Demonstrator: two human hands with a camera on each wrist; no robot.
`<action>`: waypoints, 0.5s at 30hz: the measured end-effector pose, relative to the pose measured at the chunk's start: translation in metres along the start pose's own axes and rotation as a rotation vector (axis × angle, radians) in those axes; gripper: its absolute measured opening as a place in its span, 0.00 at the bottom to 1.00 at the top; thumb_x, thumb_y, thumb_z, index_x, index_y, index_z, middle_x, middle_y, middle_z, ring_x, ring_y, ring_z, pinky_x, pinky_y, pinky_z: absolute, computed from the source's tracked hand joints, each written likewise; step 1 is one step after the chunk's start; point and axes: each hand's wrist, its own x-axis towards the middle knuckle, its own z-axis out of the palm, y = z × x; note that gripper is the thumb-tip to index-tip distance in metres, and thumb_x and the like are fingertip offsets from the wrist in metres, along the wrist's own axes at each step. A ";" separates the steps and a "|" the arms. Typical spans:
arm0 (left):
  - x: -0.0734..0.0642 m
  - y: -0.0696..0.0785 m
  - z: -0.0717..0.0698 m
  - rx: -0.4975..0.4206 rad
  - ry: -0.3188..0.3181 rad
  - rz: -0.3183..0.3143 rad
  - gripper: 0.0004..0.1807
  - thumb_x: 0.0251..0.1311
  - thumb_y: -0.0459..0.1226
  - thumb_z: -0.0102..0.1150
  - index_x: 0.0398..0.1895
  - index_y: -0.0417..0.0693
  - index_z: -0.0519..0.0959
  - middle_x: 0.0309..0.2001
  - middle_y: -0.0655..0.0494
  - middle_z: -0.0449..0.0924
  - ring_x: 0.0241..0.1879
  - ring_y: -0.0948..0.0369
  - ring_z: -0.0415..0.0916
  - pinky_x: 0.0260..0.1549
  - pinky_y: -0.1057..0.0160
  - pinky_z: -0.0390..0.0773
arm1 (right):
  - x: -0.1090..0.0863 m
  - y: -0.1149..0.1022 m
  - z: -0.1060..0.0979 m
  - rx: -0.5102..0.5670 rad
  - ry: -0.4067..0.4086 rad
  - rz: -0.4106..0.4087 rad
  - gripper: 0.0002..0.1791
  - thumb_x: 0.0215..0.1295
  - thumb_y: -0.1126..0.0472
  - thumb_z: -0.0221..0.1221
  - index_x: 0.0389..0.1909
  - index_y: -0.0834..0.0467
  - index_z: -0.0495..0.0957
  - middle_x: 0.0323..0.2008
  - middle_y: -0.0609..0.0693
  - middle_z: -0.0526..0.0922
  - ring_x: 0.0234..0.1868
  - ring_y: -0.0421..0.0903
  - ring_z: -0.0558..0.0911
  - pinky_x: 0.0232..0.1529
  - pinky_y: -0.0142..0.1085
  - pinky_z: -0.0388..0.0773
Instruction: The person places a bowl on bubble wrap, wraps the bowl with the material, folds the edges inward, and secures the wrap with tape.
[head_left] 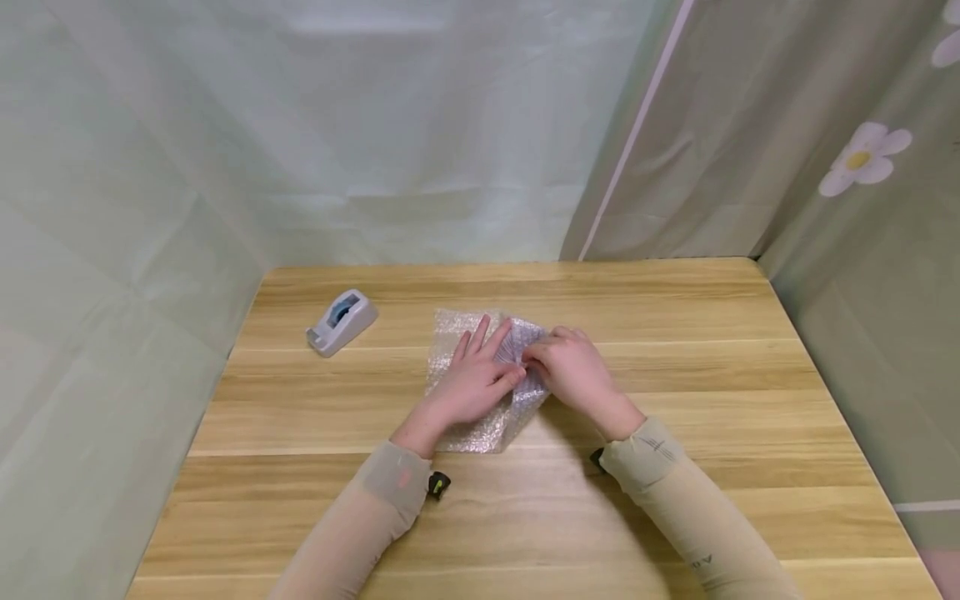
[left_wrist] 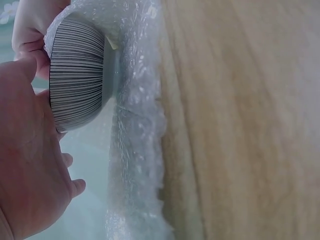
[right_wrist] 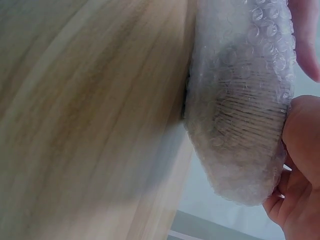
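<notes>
A small bowl with thin dark stripes (left_wrist: pixel 77 72) stands on a sheet of bubble wrap (head_left: pixel 453 332) near the middle of the table. Its right side is covered by folded-over wrap (right_wrist: pixel 245 100), while the left side shows bare stripes in the left wrist view. My left hand (head_left: pixel 474 385) lies across the bowl's top with fingers spread, its thumb close to the right hand. With curled fingers, my right hand (head_left: pixel 572 368) pinches the folded wrap at the bowl's rim. The bowl's inside is hidden by the hands and the wrap.
A white tape dispenser (head_left: pixel 360 317) with a blue roll stands at the table's back left. The wooden table (head_left: pixel 675 333) ends at hanging curtains (head_left: pixel 450 125) behind and on both sides. Flat bubble wrap extends left of the bowl.
</notes>
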 end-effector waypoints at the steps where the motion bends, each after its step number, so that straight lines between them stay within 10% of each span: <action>1: 0.000 0.000 0.000 -0.007 0.005 0.003 0.34 0.83 0.62 0.32 0.65 0.60 0.86 0.88 0.57 0.32 0.85 0.46 0.21 0.80 0.36 0.31 | 0.000 0.000 0.000 -0.002 0.000 -0.001 0.07 0.66 0.63 0.73 0.44 0.53 0.92 0.44 0.46 0.93 0.43 0.49 0.84 0.49 0.45 0.80; 15: -0.003 -0.010 -0.001 -0.116 0.094 0.061 0.30 0.84 0.57 0.39 0.51 0.54 0.91 0.88 0.48 0.41 0.86 0.46 0.27 0.81 0.36 0.35 | 0.002 0.001 0.003 -0.013 -0.006 0.003 0.08 0.65 0.63 0.74 0.44 0.53 0.92 0.44 0.47 0.92 0.43 0.50 0.84 0.47 0.45 0.79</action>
